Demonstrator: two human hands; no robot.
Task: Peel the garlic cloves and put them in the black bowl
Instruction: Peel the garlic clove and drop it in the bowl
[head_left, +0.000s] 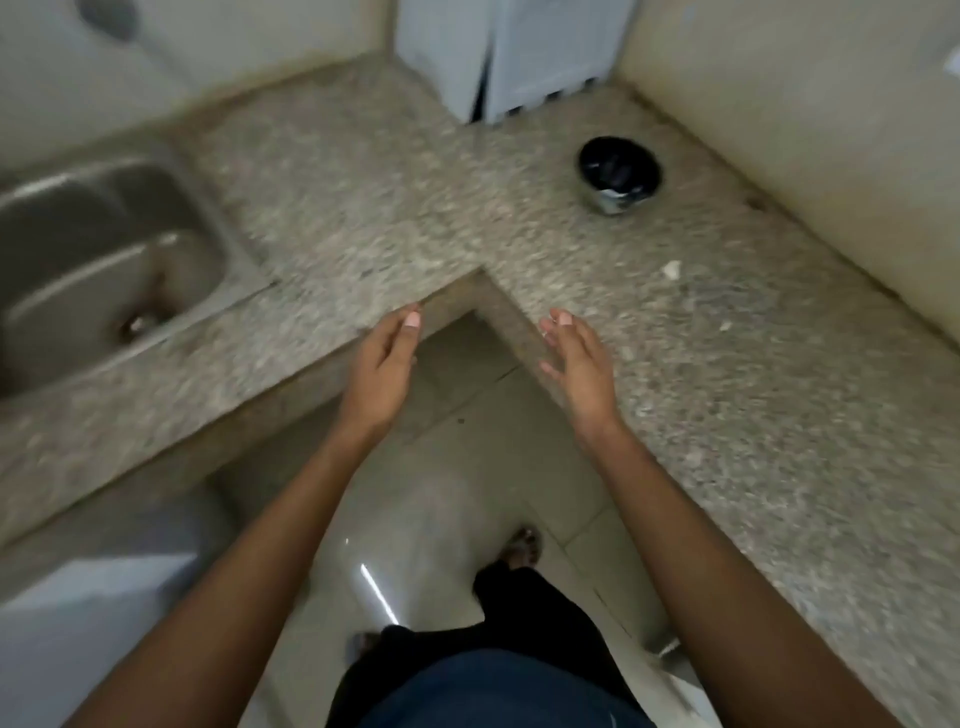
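Observation:
The black bowl (619, 167) stands on the speckled stone counter (363, 208), at the back right near the wall. A small pale piece (671, 269), perhaps a garlic clove, lies on the counter in front of the bowl. My left hand (384, 364) and my right hand (574, 364) hover side by side over the counter's inner corner. Both have relaxed, straight fingers and hold nothing. The view is blurred.
A steel sink (98, 260) is set into the counter at the left. A white slatted box (514, 52) stands at the back against the wall. A smaller pale scrap (725, 326) lies at the right. Below are the tiled floor (467, 493) and my feet.

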